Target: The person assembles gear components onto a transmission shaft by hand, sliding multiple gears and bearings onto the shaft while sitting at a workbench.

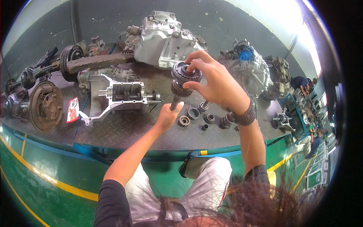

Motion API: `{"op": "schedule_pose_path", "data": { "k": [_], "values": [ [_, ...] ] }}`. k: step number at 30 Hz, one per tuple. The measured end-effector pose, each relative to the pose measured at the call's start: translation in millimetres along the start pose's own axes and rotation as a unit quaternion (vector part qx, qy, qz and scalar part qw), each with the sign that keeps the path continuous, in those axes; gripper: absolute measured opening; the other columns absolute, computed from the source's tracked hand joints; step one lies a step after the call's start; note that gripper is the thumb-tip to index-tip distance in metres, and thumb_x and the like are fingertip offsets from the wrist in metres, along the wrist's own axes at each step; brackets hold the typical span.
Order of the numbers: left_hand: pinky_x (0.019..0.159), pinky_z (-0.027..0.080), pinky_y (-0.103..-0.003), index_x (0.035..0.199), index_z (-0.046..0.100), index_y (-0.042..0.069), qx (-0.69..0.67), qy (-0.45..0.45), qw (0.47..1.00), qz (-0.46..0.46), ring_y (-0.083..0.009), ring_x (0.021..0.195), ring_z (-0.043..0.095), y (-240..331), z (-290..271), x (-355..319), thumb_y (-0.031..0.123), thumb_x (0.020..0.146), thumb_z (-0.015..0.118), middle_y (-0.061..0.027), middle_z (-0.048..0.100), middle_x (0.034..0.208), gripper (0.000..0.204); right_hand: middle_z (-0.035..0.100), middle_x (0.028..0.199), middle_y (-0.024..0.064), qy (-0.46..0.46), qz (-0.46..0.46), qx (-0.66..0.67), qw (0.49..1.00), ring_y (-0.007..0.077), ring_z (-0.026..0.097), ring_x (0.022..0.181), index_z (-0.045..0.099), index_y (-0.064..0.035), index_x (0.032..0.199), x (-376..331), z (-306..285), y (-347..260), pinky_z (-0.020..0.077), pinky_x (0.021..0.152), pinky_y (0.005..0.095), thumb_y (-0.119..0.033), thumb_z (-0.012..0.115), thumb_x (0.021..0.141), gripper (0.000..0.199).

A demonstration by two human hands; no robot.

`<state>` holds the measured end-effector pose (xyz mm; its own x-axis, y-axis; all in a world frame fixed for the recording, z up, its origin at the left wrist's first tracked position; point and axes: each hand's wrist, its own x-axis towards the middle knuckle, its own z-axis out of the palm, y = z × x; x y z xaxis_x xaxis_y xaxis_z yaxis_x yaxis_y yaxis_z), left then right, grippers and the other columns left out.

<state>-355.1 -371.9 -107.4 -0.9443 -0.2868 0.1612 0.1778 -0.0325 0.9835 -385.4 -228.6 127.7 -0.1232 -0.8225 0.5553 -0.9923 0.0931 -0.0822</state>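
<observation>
In the head view, a dark grey steel gear shaft (181, 90) is standing nearly upright above a dark diamond-plate metal bench top (151, 133). Its long axis is tilting slightly: the narrow bare end is pointing down toward the person's lower left, and the wide end is pointing up and a little right.

The shaft is showing a dull metallic finish. A broad, dark toothed hub with a round centre opening (187, 77) is crowning the upper end, and a helical-toothed gear is sitting directly below it. The bare lower section is looking smooth and slim.

The left hand (168, 115) is closing around the bare lower section, its thumb lying along the near side. The right hand (219, 81) is reaching over the top with its digits spread moderately: the thumb is pressing at the hub's lower edge, 1 bent finger is dipping at the centre opening, and the hub is being clamped between them.

Below the hands, a brass-coloured toothed ring (184, 121), a plain grey metal ring (193, 113) and a small dark toothed gear (209, 118) are lying apart on the bench top.
</observation>
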Motion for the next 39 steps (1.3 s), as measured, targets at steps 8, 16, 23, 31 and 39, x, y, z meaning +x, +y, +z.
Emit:
{"op": "schedule_pose_path", "data": {
  "k": [8, 16, 23, 31, 39],
  "values": [
    [0.051, 0.025, -0.028, 0.064, 0.044, 0.013, -0.006, 0.005, 1.0, -0.012, -0.0031, 0.058, 0.032, 0, 0, -1, 0.031, 0.098, 0.06, 0.0108, 0.037, 0.062, 0.042, 0.059, 0.116, 0.0151, -0.042, -0.001, -0.005, 0.999, 0.0375, 0.061, 0.104, 0.06, 0.0023, 0.097, 3, 0, 7, 0.0495, 0.091, 0.04, -0.025, 0.079, 0.08, 0.037],
    [0.052, 0.026, -0.028, 0.065, 0.045, 0.011, 0.005, -0.007, 1.0, -0.013, -0.0038, 0.059, 0.033, 6, 0, -2, 0.033, 0.098, 0.06, 0.0097, 0.037, 0.062, 0.042, 0.06, 0.113, 0.0164, -0.04, 0.003, 0.006, 0.999, 0.0371, 0.061, 0.103, 0.057, 0.0018, 0.102, -1, 0, 7, 0.0495, 0.091, 0.0395, -0.025, 0.081, 0.078, 0.043],
    [0.053, 0.027, -0.028, 0.066, 0.046, 0.011, 0.015, 0.001, 1.0, -0.005, -0.004, 0.059, 0.033, 6, 0, -3, 0.033, 0.098, 0.06, 0.0094, 0.037, 0.062, 0.041, 0.061, 0.109, 0.0191, -0.024, 0.033, 0.076, 0.996, 0.0371, 0.061, 0.108, 0.054, -0.0017, 0.115, -7, 12, 9, 0.0495, 0.092, 0.0406, -0.024, 0.083, 0.076, 0.054],
    [0.053, 0.027, -0.028, 0.064, 0.044, 0.01, 0.002, 0.005, 1.0, -0.001, -0.004, 0.06, 0.033, -2, 1, 1, 0.031, 0.098, 0.06, 0.0098, 0.038, 0.064, 0.043, 0.063, 0.121, 0.0141, -0.044, 0.054, 0.083, 0.994, 0.031, 0.061, 0.113, 0.062, -0.005, 0.123, -3, 20, 17, 0.0474, 0.099, 0.0402, -0.03, 0.072, 0.09, 0.043],
    [0.053, 0.027, -0.028, 0.064, 0.044, 0.01, -0.015, -0.007, 1.0, 0.003, -0.0041, 0.061, 0.033, 1, -1, -2, 0.031, 0.097, 0.059, 0.0094, 0.038, 0.064, 0.042, 0.059, 0.133, 0.0142, 0.044, 0.005, 0.101, 0.994, 0.035, 0.057, 0.12, 0.061, -0.0085, 0.13, -24, 51, 13, 0.0467, 0.101, 0.0418, -0.031, 0.065, 0.094, 0.043]
  ]
}}
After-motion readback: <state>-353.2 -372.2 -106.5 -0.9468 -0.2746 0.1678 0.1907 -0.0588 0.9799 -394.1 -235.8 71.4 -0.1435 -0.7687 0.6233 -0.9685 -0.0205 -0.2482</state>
